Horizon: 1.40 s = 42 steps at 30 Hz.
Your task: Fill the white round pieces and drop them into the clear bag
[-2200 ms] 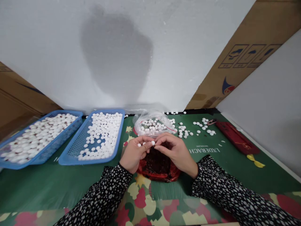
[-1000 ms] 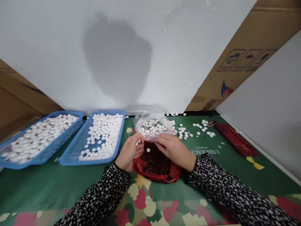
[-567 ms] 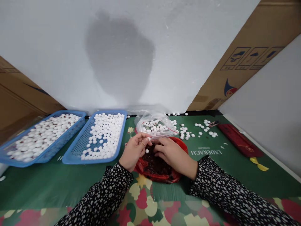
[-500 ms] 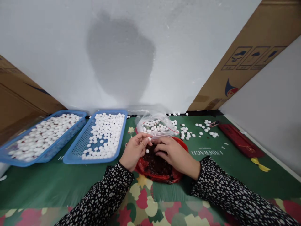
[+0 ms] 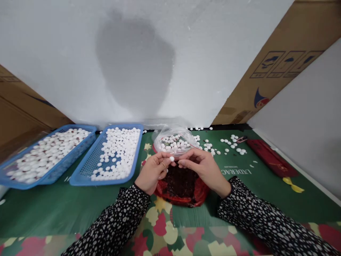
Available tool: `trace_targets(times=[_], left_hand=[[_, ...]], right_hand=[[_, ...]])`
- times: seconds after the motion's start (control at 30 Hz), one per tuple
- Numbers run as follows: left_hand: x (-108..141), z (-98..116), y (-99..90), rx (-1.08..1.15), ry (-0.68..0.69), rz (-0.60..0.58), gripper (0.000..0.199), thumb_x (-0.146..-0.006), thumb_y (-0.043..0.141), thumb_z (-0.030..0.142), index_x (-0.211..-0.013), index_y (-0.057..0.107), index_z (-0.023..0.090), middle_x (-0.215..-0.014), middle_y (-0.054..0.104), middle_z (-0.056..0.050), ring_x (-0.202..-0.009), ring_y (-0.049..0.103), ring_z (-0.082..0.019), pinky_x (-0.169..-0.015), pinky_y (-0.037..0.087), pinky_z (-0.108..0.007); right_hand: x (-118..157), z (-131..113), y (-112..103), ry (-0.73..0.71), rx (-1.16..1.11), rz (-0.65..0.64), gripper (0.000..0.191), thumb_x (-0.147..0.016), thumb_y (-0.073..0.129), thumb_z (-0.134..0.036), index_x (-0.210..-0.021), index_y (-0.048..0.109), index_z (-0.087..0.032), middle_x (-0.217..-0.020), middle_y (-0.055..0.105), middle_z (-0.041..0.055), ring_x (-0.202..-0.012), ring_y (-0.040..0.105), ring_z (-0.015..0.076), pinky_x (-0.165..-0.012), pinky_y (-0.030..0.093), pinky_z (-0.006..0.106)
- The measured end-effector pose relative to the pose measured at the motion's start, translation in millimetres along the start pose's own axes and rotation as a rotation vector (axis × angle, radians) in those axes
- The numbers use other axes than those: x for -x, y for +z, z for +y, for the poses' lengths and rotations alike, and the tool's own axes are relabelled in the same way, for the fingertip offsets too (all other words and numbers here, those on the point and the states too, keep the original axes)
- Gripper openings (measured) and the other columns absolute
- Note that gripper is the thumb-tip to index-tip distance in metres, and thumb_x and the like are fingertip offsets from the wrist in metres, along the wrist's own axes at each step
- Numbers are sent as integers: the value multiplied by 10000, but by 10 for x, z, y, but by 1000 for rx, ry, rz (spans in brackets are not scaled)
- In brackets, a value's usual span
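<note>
My left hand (image 5: 153, 170) pinches a small white ball (image 5: 172, 159) between thumb and fingertips; another white piece shows just below its fingers. Facing it, my right hand (image 5: 204, 166) has its thumb and index finger pressed together close to the ball. Whatever lies between those fingertips is too small to make out. Beneath both hands sits a red plastic bag (image 5: 198, 198), rolled open, with a dark brown crumbly mass (image 5: 181, 179) inside. Just behind the hands lies a clear zip bag (image 5: 165, 133) holding many white balls.
Two blue baskets stand to the left: the nearer one (image 5: 73, 180) holds plain white balls, the far-left one (image 5: 48, 179) white balls with reddish-brown marks. Loose balls (image 5: 207, 145) lie to the right, near a dark red case (image 5: 271, 156) with a yellow ribbon (image 5: 293, 185). A pale wall rises behind.
My right hand has lifted out of the dark mass in the red bag and come up to the white ball. My left hand still holds the ball in nearly the same place.
</note>
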<state>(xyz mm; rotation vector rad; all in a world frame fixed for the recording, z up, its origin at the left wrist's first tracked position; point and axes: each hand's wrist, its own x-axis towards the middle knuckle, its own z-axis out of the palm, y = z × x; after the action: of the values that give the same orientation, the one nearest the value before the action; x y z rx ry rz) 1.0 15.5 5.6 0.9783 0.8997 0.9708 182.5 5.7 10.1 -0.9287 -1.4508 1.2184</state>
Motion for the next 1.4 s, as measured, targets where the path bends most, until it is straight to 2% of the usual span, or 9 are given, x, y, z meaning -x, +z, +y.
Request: trace_targets(times=[0.07,0.17,0.37,0.53,0.7,0.87,1.03,1.2,1.4], left_hand=[[-2,1,7,0,10,9,320,-741,751,375,-888,618,124,-709,631,-13,-408,300,-2,-362,167,-152],[-5,24,15,19,52,51,309,-760,737,366,-894,592,128,-698,636,-13,-403,295,0,-360,179,-139],[6,71,14,100,96,90,308,-757,744,348,-897,550,154,-674,615,14,-404,283,-7,-339,175,-121],[13,63,14,90,80,81,292,-763,739,340,-903,559,156,-662,601,20,-425,295,-18,-337,185,-112],[9,49,16,77,70,83,318,-746,753,360,-893,558,155,-656,598,21,-421,289,-15,-339,187,-116],[13,43,17,35,52,86,334,-747,750,374,-902,585,129,-679,604,10,-407,277,3,-345,176,-124],[17,37,23,4,36,61,345,-742,750,396,-892,612,118,-687,604,2,-409,277,4,-347,182,-131],[19,20,34,21,19,18,332,-741,747,409,-812,583,128,-683,603,-3,-434,295,-16,-339,190,-128],[28,6,57,35,-5,-7,336,-728,758,405,-773,566,133,-654,590,7,-419,288,-12,-333,168,-130]], right_hand=[[-12,25,-19,5,57,-15,63,-837,689,-266,-836,673,-205,-794,721,11,-727,663,155,-700,519,302],[-30,84,-61,-62,318,-28,40,-877,643,-237,-866,674,-214,-858,706,15,-801,649,164,-766,507,330],[-12,236,-43,-237,895,-250,111,-906,593,-178,-955,690,-197,-983,668,65,-953,603,211,-880,482,393],[3,310,45,-274,1067,-308,42,-853,655,-169,-892,668,-160,-944,641,84,-944,591,244,-860,483,415],[6,247,46,-292,989,-270,51,-849,637,-127,-841,627,-177,-901,656,58,-914,601,225,-846,463,392],[8,121,-28,-153,668,-155,71,-881,591,-140,-848,616,-198,-807,673,-8,-731,604,149,-702,462,282],[-7,52,-68,-52,430,-127,68,-866,624,-218,-811,660,-201,-792,699,-5,-742,625,151,-708,486,294],[-12,30,-47,45,126,-118,107,-851,648,-304,-868,658,-199,-786,705,16,-719,651,148,-693,521,310],[8,11,-8,-31,146,-56,72,-855,650,-273,-840,653,-202,-791,687,12,-722,629,145,-689,503,304]])
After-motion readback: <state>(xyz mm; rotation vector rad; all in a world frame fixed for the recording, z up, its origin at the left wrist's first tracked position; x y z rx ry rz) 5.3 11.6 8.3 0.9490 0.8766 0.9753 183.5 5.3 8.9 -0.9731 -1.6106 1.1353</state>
